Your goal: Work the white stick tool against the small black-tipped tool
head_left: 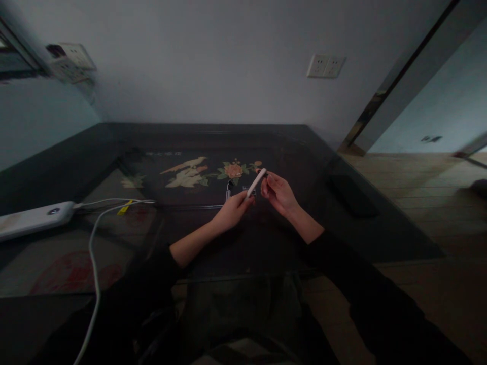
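Note:
My left hand (233, 209) grips the lower end of a slim white bar-shaped object (256, 183), which tilts up to the right. What kind of thing it is does not show clearly. At its upper end is my right hand (279, 193), fingers curled and pressed together; whatever they pinch is too small to make out. Just behind my left hand stands a small dark and silvery piece (228, 189) on the dark tabletop. A small clear or metallic item (249, 190) shows partly behind the white object.
The dark glossy table (243, 243) bears a printed bird-and-flower picture (190, 175). A white power bank-like device (38, 219) lies at the left, with a white cable (93, 253) running toward me. On the right rests a flat black rectangular object (352, 196). Sockets (326, 66) sit on the wall.

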Motion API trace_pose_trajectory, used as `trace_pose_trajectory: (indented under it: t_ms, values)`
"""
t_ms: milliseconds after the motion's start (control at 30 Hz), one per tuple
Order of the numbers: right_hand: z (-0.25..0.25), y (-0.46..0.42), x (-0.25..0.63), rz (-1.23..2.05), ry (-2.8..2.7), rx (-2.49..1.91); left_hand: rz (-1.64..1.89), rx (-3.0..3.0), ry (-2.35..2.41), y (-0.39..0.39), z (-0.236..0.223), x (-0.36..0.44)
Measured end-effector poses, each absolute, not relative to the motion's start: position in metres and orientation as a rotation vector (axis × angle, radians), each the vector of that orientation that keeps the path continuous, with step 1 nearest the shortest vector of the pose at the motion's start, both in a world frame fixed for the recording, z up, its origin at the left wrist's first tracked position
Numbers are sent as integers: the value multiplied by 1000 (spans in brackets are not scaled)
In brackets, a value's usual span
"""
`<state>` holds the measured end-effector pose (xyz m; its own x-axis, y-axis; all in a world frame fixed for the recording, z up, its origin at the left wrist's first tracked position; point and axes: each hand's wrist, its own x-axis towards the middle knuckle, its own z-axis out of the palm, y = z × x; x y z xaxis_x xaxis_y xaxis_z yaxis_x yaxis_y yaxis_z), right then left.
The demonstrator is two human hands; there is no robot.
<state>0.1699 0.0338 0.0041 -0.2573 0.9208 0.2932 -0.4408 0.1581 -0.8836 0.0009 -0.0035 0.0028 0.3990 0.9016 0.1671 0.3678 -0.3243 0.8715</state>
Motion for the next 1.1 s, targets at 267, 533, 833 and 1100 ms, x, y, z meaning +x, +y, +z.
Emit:
trace_pose_trajectory:
  t_ms: [267,533,833,1100]
  values:
    - [2,35,170,1426,-1206,-565,914,1848,1166,4,-3,-3]
    - [3,33,168,1428,-1214,-586,908,1860,1186,0,-2,-2]
    - [4,34,169,1428,-1205,-601,827,1884,1127,-10,5,3]
    - [5,33,168,1442,-1194,-596,801,1831,1014,-13,5,5]
